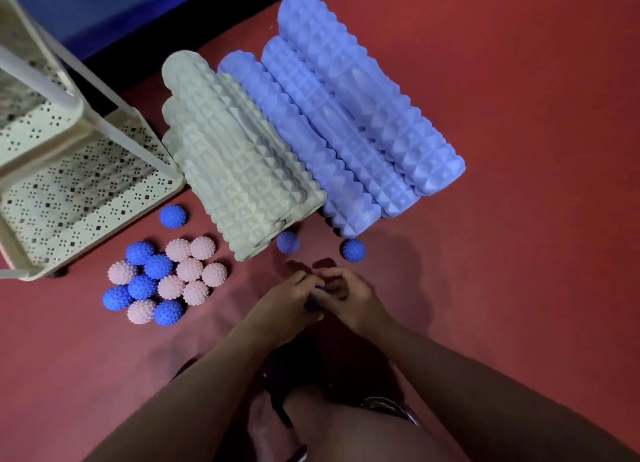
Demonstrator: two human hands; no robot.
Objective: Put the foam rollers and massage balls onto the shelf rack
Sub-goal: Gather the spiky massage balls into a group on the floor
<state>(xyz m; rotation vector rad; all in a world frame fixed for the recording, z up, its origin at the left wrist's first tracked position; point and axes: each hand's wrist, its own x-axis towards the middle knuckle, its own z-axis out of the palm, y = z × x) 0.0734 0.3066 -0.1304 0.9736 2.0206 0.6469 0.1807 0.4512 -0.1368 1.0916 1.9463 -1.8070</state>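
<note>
Blue shows between my hands — a sliver of a spiky ball (320,293), I judge, cupped where the left hand (287,302) and right hand (349,297) press together low in the middle of the view. Both hands curl closed around it; most of it is hidden, so I cannot say more of how it sits.

Just beyond the fingertips two loose blue balls lie on the red floor (519,288), one (287,242) touching the near end of the rollers and one (353,249) a little to its right. To the left of my left hand sits the cluster of pink and blue massage balls (166,278), packed touching one another, with a single blue ball (172,216) apart from them, nearer the rack.

Farther out lie the foam rollers side by side, their long axes running from near-centre away to the upper right: the pale green rollers (235,157) on the left, apparently stacked, the lavender rollers (346,115) on the right.

The shelf rack (52,198) stands at the far left, its perforated trays showing nothing in them. So the coming move turns leftward and away — the rack lies on the left hand's side, and I judge that hand the nearer one to carry the ball across, past the cluster. Every roller and the other balls remain on the floor.
</note>
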